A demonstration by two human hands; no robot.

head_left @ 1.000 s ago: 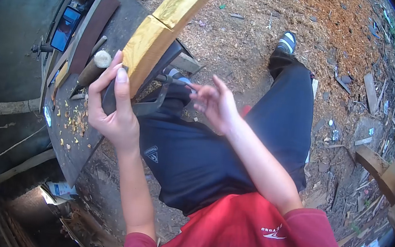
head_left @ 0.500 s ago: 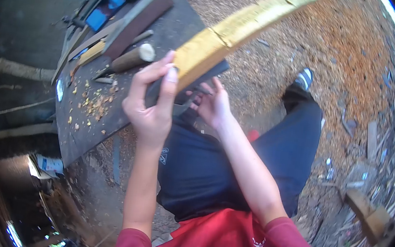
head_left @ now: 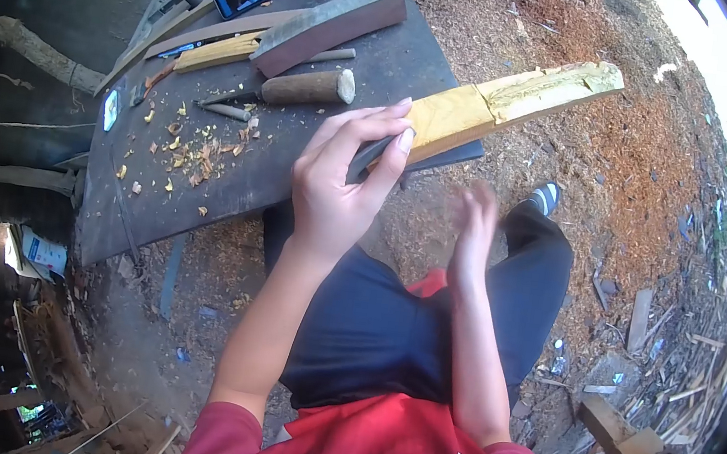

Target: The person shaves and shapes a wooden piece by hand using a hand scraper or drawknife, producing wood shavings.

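I saw the blurred right hand (head_left: 472,240), loose and seemingly empty, drop away from the yellow wood (head_left: 457,119) jutting past the table (head_left: 142,222), apparently leaving the left hand (head_left: 341,174), pinched around its near end, to steady it.

Left arm reaches forward, left forearm (head_left: 270,320) angled slightly inward. Left hand (head_left: 339,170) is in a firm pinch: left fingers (head_left: 359,133) bent at the knuckles, left thumb (head_left: 386,164) opposing, its tip close to the fingertips. Left wrist (head_left: 313,253) about in line with the forearm. Right arm also forward, elbow lower in frame, right forearm (head_left: 481,359) leaning slightly inward. Right hand (head_left: 472,245) free, lower than the left and well apart, fingers pointing forward; fingertips blurred, exact finger spread unreadable.
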